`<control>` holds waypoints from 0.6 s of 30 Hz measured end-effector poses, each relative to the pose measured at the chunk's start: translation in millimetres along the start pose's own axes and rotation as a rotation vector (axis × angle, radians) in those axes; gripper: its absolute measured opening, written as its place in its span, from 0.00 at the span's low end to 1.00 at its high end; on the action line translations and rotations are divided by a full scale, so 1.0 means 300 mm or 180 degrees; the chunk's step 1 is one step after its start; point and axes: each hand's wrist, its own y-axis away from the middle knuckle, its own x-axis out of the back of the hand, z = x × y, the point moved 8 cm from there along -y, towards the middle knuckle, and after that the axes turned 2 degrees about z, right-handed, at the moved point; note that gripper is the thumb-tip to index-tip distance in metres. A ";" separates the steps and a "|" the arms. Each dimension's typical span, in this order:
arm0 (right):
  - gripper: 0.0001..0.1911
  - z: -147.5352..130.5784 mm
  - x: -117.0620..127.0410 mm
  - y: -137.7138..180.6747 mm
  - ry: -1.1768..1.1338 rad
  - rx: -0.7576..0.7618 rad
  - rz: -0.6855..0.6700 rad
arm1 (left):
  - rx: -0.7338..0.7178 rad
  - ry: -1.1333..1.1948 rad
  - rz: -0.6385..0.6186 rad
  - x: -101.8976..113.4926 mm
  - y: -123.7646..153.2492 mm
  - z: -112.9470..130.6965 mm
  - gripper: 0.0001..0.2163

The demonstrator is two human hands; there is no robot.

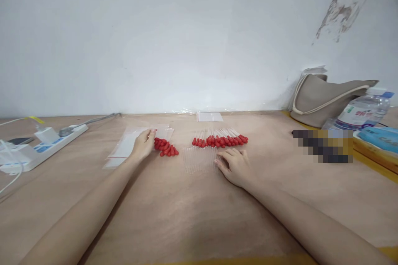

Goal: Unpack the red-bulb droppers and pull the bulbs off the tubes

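My left hand (144,143) is at the left side of a small pile of red rubber dropper bulbs (168,148). Its thumb and fingers are drawn together; whatever lies between them is hidden. My right hand (236,166) rests low over the right end of a row of thin clear tubes (197,160), thumb and fingers bent but apart, with the fingertips at the tubes. Just beyond lies a row of droppers (219,141), red bulbs toward me and slim clear stems pointing to the wall.
Clear zip bags (124,145) lie under and beyond my left hand. A small white packet (209,116) is by the wall. On the left stands a power strip (46,149) with plugs and cables. A grey bag (326,99), a water bottle (362,112) and a blue packet (381,138) occupy the right.
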 end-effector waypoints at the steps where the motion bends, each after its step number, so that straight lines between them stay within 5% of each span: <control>1: 0.14 -0.002 -0.002 0.000 0.0008 0.0042 -0.0001 | -0.0082 -0.0004 0.0158 0.017 0.004 0.026 0.21; 4: 0.15 0.002 -0.007 0.000 -0.0007 0.0067 -0.0019 | -0.0653 0.0002 0.0409 0.033 0.042 0.163 0.14; 9: 0.16 0.027 -0.021 -0.001 -0.0249 -0.0023 -0.0022 | -0.1633 0.0031 -0.0674 -0.159 0.139 0.440 0.06; 13: 0.15 0.049 -0.039 -0.004 -0.0460 -0.0054 -0.0022 | -0.1413 0.0057 -0.1083 -0.318 0.131 0.532 0.06; 18: 0.16 0.073 -0.053 -0.010 -0.0747 -0.0201 -0.0063 | -0.0874 0.0163 -0.1175 -0.434 0.081 0.521 0.10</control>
